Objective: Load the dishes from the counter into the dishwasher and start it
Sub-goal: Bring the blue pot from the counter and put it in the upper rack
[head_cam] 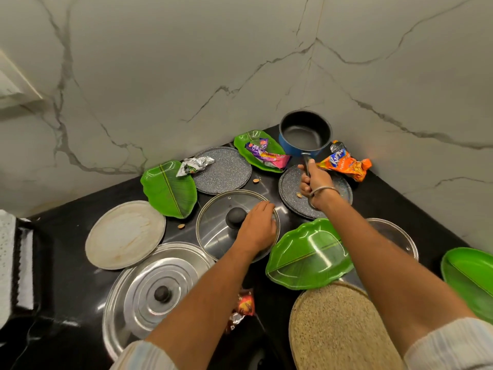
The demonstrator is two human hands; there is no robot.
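We look down on a black counter [266, 182] set in a corner of marble wall, crowded with dishes. We take the glass lid [221, 236] with the black knob, near the middle, as our landmark.

The left hand [257, 228] lies on the right side of the glass lid, fingers curled over its rim; we cannot tell how firmly it grips.

The right hand [316, 182] is beyond and to the right of the lid, fingers wrapped round the handle of a blue saucepan [305, 133]. The pan sits farthest from us, against the wall.

Under that hand lies a speckled grey plate [293, 193]. A second grey plate [226, 169] lies just behind the lid, with a silver wrapper [194, 164] at its left edge.

Left of the lid is a green leaf plate [169, 188], and beyond it to the left a pale round plate [125, 235]. Nearer us on the left is a steel lid [157, 287].

Right of the lid, touching it, lies another leaf plate [306, 256], over a woven mat [338, 329]. A third leaf plate [260, 150], behind the lid, holds a purple wrapper [266, 153]. An orange packet [344, 164] lies right of the pan.
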